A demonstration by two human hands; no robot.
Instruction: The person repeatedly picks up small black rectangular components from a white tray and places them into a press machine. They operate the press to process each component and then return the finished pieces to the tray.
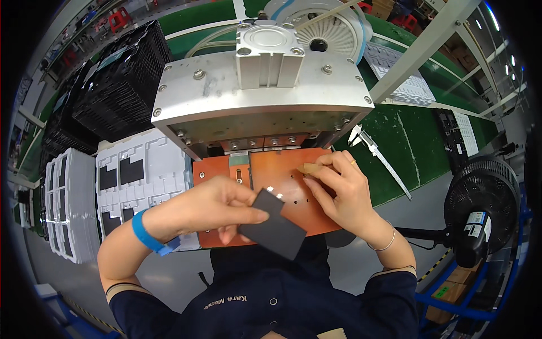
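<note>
White tray (162, 169) at left, dark pieces (132, 170) sitting in its slots, can't tell if processed or waiting; left hand (217, 202) pinched closed, thumb on top, on a notched black flat piece (278, 229), tilted over the near edge of the orange bed (271, 166) in front of the press (217, 90), not laid down, so this piece looks unfinished; right hand (345, 187) half curled above the bed, small tan bit (307, 168) at fingertips, can't tell if gripped; calipers (386, 165) farther right, untouched

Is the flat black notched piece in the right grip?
No, the left grip holds the flat black notched piece, while the right grip has a small tan piece at its fingertips.
</note>
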